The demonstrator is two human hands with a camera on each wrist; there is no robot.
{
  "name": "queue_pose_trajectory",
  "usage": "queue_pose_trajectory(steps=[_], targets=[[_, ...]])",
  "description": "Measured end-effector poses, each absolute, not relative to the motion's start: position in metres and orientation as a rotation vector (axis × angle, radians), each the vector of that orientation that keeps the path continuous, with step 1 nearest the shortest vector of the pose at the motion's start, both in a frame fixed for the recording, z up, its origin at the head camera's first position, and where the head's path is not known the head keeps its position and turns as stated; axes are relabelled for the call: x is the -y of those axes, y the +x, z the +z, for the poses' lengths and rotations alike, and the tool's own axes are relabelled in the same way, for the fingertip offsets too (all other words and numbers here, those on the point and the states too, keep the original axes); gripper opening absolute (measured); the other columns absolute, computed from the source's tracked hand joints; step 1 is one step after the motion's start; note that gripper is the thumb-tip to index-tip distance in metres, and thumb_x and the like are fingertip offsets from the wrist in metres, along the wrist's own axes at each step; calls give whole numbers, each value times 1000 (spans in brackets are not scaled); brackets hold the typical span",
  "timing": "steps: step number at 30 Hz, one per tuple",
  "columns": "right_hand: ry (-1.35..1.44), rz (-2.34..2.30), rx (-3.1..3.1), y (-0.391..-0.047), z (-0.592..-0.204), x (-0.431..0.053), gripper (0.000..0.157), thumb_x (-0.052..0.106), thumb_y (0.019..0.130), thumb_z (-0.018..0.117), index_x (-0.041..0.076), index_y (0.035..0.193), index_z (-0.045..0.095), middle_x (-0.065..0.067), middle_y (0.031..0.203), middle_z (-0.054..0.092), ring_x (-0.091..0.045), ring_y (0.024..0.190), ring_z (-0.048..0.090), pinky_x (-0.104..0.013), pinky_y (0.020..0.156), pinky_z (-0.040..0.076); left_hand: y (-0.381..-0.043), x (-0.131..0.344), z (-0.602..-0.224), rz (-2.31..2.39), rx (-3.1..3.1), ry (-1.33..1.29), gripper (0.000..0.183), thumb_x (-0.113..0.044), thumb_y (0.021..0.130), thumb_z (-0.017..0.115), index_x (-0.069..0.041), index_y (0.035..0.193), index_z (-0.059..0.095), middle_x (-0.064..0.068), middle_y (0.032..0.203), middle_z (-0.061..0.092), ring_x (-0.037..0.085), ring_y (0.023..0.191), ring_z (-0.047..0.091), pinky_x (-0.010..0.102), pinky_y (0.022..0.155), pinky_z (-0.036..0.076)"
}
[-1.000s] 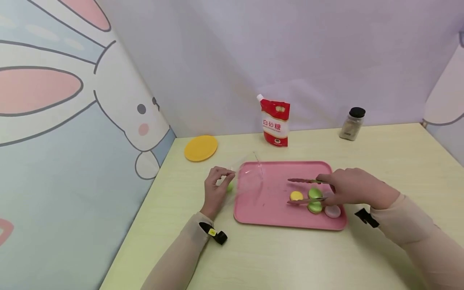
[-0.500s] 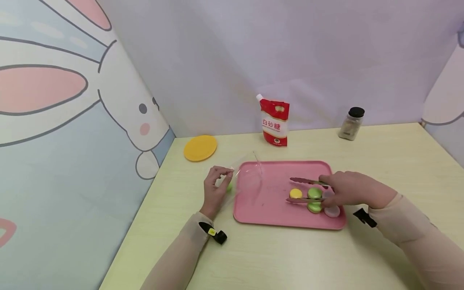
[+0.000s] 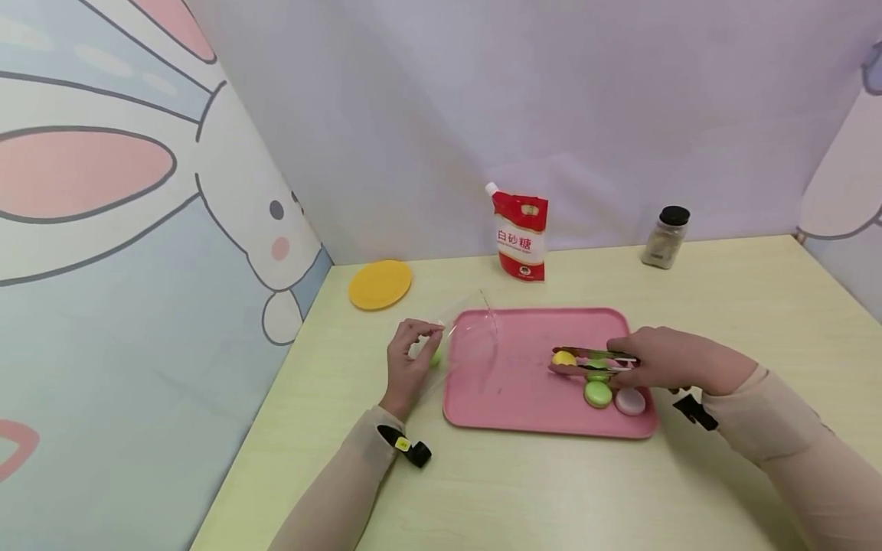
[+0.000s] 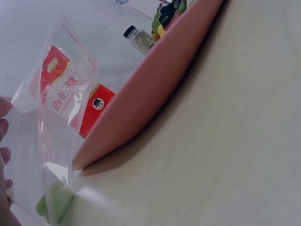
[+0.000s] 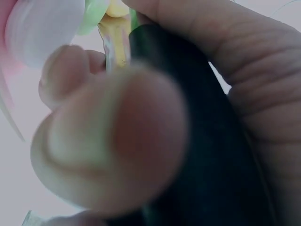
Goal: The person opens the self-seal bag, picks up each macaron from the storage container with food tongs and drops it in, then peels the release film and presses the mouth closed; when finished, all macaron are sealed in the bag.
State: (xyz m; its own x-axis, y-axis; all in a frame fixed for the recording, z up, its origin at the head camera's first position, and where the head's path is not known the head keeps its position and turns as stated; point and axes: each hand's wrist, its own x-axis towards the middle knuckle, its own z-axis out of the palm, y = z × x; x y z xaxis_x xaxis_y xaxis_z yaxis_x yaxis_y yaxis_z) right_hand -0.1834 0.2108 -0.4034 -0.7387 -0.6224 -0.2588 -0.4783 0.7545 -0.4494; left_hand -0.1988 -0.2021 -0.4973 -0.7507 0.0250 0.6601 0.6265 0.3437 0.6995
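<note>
My left hand (image 3: 408, 366) pinches the edge of a clear plastic zip bag (image 4: 66, 101) at the tray's left side. Low in the bag, in the left wrist view, is a green macaron (image 4: 56, 201). Over the right part of the pink tray (image 3: 530, 425), my right hand (image 3: 671, 358) grips dark-handled tongs (image 3: 566, 370). Their tips stand on either side of a yellow macaron (image 3: 564, 357). Partly covered by the tongs is a green macaron (image 3: 596, 375); another green one (image 3: 598, 395) and a pale macaron (image 3: 630, 402) lie nearer the front.
Behind the tray stands a red and white sugar pouch (image 3: 521, 237). A black-lidded jar (image 3: 665, 239) is at the back right, and a yellow plate (image 3: 380, 285) lies at the back left. The printed wall bounds the table behind and at left.
The arms of the tongs have drawn together from wide apart, with the yellow macaron now between their tips. My left hand and the bag have stayed about where they were.
</note>
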Motion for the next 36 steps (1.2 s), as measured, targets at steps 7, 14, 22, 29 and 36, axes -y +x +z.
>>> queue_pose_trajectory(steps=[7,14,22,29,36], targets=[[-845,-537,-2566,-182,-402,-213,28,38,88,76,21,87,54,5,71,52,-9,48,48,-28,47,42,-197,200,-497,-1400,2057,-548,12,-4,94,69,-9,103,75,5,97,64,22,95,57,49,78,40],[-859,-582,-2546,-182,-404,-216,26,37,90,75,22,88,53,6,71,52,-8,46,49,-28,45,44,-193,200,-502,-1370,2034,-553,9,4,92,68,3,99,73,13,93,63,27,91,56,33,79,40],[-907,-542,-2639,-190,-391,-209,30,49,90,72,25,85,53,9,63,51,-7,44,50,-27,47,43,-196,200,-495,-1367,2020,-554,13,-3,94,70,-9,104,76,4,99,64,20,97,56,41,81,43],[-1008,-484,-2710,-203,-375,-181,31,52,88,73,26,85,56,11,63,50,-6,53,46,-29,53,38,-191,197,-482,-1383,1993,-560,12,2,92,70,0,102,75,13,100,65,29,98,57,34,84,43],[-942,-533,-2649,-216,-360,-153,30,52,88,73,26,90,60,6,65,55,-12,48,53,-32,51,44,-177,188,-464,-1395,1974,-554,12,8,90,69,6,100,73,18,96,64,32,94,56,30,82,41]])
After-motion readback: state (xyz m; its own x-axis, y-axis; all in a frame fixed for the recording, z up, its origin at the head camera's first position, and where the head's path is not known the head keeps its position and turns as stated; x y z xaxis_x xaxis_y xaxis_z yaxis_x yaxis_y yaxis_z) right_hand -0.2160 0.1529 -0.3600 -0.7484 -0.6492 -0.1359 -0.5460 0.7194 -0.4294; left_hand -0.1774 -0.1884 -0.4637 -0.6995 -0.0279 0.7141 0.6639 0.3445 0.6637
